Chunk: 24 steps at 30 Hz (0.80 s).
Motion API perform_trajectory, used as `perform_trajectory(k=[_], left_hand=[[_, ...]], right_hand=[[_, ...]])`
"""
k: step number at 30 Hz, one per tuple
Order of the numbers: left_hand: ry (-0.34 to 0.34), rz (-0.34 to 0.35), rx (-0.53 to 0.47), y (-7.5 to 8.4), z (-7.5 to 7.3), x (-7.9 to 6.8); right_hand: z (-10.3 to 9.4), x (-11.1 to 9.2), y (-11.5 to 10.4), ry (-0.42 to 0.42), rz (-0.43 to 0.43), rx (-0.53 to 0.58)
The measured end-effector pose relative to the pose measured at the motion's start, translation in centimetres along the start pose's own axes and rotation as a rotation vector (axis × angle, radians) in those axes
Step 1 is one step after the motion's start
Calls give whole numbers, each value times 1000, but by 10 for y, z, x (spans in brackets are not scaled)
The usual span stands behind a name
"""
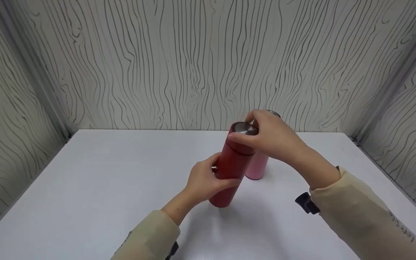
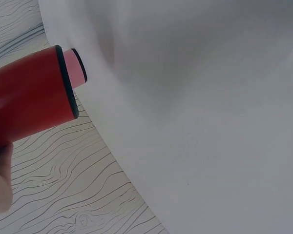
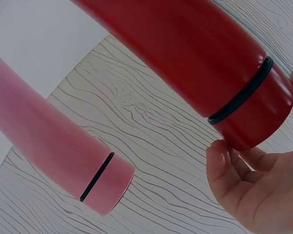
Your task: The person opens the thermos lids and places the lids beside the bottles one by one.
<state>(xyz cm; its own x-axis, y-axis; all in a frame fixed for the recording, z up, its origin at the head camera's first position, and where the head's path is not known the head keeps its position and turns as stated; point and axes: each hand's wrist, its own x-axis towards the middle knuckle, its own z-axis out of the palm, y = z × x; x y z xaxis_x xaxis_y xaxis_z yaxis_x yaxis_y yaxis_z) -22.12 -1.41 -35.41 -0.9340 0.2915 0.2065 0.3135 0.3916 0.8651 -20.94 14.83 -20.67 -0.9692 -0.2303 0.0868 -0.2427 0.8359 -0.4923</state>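
Note:
My left hand [image 1: 206, 180] grips the body of a red thermos flask [image 1: 231, 168], which leans with its top away from me and to the right. Its base hangs over the white tabletop. At the top, my right hand [image 1: 274, 135] grips the red lid [image 3: 259, 107], thumb on the near side and fingers round the far side. A dark ring [image 3: 241, 92] marks the seam between lid and body; the lid's flat top looks like brushed metal. Behind stands a pink thermos flask [image 1: 256, 168], partly hidden by the red one and my right hand.
The white table [image 1: 121, 173] ends against a back wall [image 1: 150, 65] with a wood-grain pattern. Similar side panels rise left and right, with grey metal posts [image 1: 38, 76] at the corners. The pink flask is close beyond the red one.

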Motion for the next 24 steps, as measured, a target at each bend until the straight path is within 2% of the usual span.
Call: perform_trajectory(k=[6, 8, 12, 15, 17, 22, 24], left_hand=[[0, 14, -7, 1, 1, 0], [1, 12, -1, 0, 1, 0], [0, 7, 12, 0, 1, -1], [-4, 4, 13, 0, 1, -1], [-9, 1, 9, 0, 2, -2], [-13, 24, 38, -1, 0, -1], [-10, 29, 53, -1, -1, -1]], right_hand=[[-5, -2, 2, -69, -134, 36], [-5, -2, 2, -74, -116, 26], [-4, -2, -1, -37, -16, -25], [-3, -1, -2, -11, 17, -70], [-3, -1, -1, -18, 6, -83], [-6, -4, 0, -74, -102, -30], [-7, -5, 0, -83, -112, -10]])
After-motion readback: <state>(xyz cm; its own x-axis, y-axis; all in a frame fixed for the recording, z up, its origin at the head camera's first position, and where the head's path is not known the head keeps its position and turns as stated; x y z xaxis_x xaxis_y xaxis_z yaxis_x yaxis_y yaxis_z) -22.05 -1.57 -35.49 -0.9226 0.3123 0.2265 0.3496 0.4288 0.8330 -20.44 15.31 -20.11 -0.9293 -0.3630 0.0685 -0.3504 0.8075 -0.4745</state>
